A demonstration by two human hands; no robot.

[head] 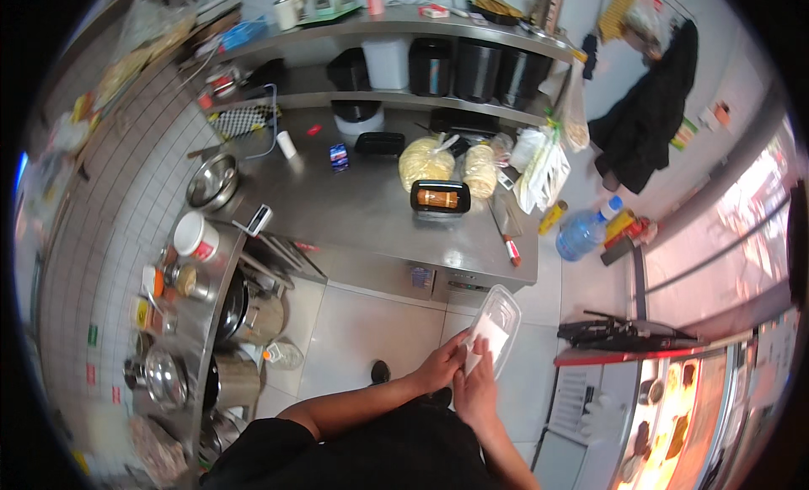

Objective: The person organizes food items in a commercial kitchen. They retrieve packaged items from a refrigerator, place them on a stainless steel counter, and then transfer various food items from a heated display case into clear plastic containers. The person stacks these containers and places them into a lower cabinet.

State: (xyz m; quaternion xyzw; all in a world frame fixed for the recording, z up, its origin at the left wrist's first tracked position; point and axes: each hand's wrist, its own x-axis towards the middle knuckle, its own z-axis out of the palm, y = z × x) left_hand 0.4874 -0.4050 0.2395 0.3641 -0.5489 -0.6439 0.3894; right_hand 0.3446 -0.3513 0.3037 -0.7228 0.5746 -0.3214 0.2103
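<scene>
My left hand (447, 362) grips the near left edge of a clear plastic container lid (504, 307), held over the floor in front of the steel counter. A white sheet, perhaps paper or tissue (495, 336), lies against the lid. The fingers of my right hand (477, 382) rest on this sheet, and its thumb is near my left hand; whether it grips the lid is blurred. On the counter ahead, a black plastic container (440, 213) holds brown food with pale bands (437, 199).
A cleaver-like tool with a red-and-white handle (512, 251) lies near the counter's right end. Bagged dough-like food (426, 164) stands behind the black container. A side shelf with steel pots (262, 316) runs along the left. A lit display cabinet (657, 420) stands at the right.
</scene>
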